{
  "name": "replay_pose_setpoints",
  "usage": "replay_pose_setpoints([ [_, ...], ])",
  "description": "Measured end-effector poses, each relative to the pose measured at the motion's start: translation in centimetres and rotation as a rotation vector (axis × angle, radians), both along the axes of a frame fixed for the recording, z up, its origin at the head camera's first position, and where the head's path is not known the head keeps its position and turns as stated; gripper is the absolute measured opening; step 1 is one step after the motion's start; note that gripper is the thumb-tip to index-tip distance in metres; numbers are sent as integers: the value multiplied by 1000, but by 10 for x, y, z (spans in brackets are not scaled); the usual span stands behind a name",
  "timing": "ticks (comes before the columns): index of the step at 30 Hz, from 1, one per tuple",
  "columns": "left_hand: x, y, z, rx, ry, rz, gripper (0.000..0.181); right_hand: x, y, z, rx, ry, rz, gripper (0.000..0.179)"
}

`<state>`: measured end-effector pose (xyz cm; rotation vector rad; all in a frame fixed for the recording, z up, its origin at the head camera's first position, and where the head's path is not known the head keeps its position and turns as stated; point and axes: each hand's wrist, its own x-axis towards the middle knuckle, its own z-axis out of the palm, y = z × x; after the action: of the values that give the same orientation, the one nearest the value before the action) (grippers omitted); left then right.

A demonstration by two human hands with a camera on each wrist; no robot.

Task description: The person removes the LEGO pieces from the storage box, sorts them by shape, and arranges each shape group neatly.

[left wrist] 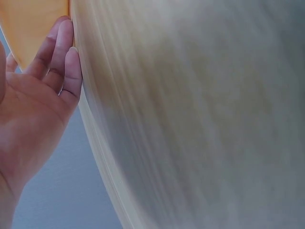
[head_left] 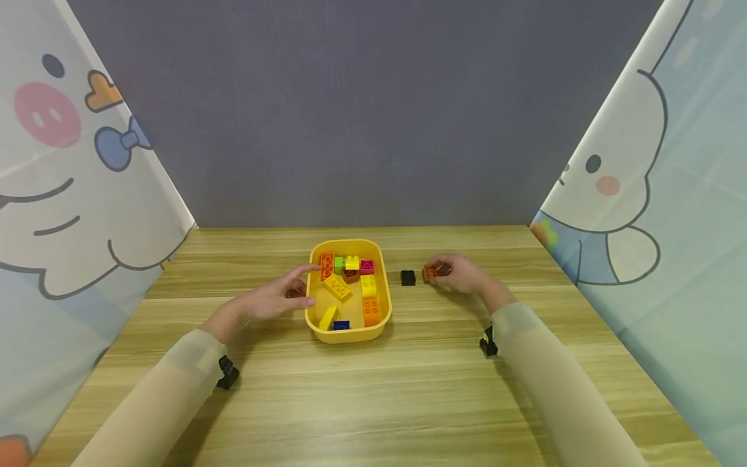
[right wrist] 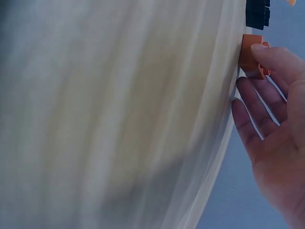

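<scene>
I see the left hand (head_left: 271, 299), its grip loose and spread, at the left side of the yellow tray (head_left: 350, 336). Slightly nearer the far edge of the desk (head_left: 362, 402), the right hand's (head_left: 465, 276) grip pinches a brown-orange brick (head_left: 430, 274), its long axis unclear; just left lies a black brick (head_left: 408, 277).

Two hands (head_left: 274, 299), one tray (head_left: 348, 336), twelve bricks (head_left: 429, 274)
</scene>
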<state>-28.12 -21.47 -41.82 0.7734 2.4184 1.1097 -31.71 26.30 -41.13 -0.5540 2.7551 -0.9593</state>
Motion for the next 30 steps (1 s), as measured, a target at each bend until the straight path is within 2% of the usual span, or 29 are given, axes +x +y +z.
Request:
replay_pose_setpoints([
  [7, 0, 0, 0, -4, 2, -2, 79, 0, -2, -1, 33, 1, 2, 42],
  [30, 2, 1, -1, 8, -10, 2, 79, 0, 0, -2, 46, -6, 3, 45],
])
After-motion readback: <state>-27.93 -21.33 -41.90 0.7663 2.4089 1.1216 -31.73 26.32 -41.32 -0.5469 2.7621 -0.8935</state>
